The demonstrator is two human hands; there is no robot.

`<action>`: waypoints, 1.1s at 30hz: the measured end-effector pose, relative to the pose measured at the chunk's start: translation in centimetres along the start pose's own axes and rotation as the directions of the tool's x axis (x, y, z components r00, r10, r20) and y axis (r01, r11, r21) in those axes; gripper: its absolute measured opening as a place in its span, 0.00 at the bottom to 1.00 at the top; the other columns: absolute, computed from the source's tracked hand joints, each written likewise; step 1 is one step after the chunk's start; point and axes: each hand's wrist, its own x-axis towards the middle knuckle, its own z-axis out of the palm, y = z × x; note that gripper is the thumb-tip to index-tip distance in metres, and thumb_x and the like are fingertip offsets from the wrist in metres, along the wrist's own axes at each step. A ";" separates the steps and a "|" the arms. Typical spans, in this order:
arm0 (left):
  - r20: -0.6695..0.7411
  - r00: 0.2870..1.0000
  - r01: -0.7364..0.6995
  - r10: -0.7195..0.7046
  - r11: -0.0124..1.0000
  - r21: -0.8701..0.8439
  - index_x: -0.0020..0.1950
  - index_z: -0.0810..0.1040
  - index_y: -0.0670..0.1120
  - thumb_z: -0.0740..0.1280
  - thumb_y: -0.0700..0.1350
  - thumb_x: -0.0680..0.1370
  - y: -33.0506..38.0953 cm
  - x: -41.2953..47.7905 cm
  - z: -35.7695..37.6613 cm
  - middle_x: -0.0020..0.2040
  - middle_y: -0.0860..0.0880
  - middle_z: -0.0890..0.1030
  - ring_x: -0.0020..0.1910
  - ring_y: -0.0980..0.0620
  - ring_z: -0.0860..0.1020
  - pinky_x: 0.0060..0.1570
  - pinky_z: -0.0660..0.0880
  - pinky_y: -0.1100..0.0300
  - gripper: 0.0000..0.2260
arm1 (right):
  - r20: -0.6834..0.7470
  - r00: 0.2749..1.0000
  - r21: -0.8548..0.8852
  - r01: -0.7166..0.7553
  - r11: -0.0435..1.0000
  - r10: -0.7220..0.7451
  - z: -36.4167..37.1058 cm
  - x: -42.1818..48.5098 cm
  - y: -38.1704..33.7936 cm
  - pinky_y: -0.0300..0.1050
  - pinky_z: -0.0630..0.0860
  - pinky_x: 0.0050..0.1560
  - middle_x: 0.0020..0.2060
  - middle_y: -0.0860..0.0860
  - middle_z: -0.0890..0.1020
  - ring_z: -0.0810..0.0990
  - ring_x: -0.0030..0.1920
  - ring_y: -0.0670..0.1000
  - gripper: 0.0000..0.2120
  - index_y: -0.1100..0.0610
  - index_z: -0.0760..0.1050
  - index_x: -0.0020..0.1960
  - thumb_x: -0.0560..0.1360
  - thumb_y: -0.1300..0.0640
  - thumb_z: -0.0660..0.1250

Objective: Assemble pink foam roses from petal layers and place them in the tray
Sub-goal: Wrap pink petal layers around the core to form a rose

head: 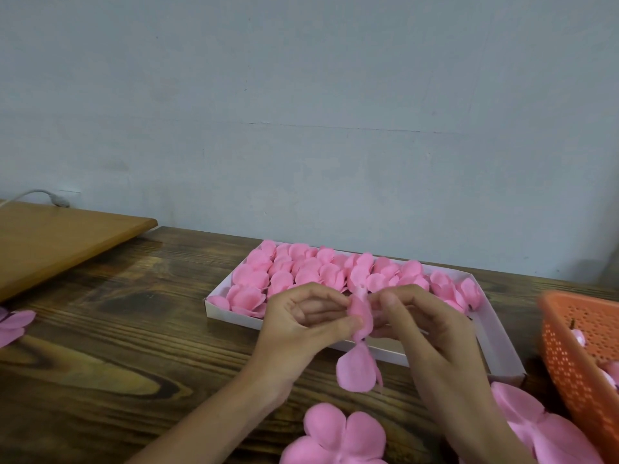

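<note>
Both my hands hold a pink foam petal layer (pixel 360 360) above the wooden table, in front of the tray. My left hand (pixel 301 319) pinches its upper part from the left, and my right hand (pixel 422 323) pinches it from the right. One petal hangs down below my fingers. The white tray (pixel 492 343) lies behind my hands, with several finished pink roses (pixel 301 272) packed in rows across its far and left parts. Its near right part shows bare white floor.
Flat pink petal layers (pixel 338 437) lie on the table near the bottom edge, and more petal layers (pixel 542 430) sit at the lower right. An orange perforated basket (pixel 582 356) stands at the right. Another petal piece (pixel 13 324) lies far left. A light wooden board (pixel 57 239) sits at back left.
</note>
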 end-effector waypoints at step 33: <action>0.072 0.991 0.130 -0.113 0.944 -0.303 0.53 0.83 0.47 0.84 0.41 0.68 -0.7 0.5 -0.2 0.48 0.42 0.86 0.50 0.44 0.86 0.51 0.82 0.54 0.16 | 0.121 0.965 -0.273 0.259 0.926 -0.234 -0.4 0.4 0.0 0.34 0.76 0.54 0.52 0.46 0.81 0.82 0.58 0.48 0.04 0.45 0.85 0.44 0.73 0.45 0.76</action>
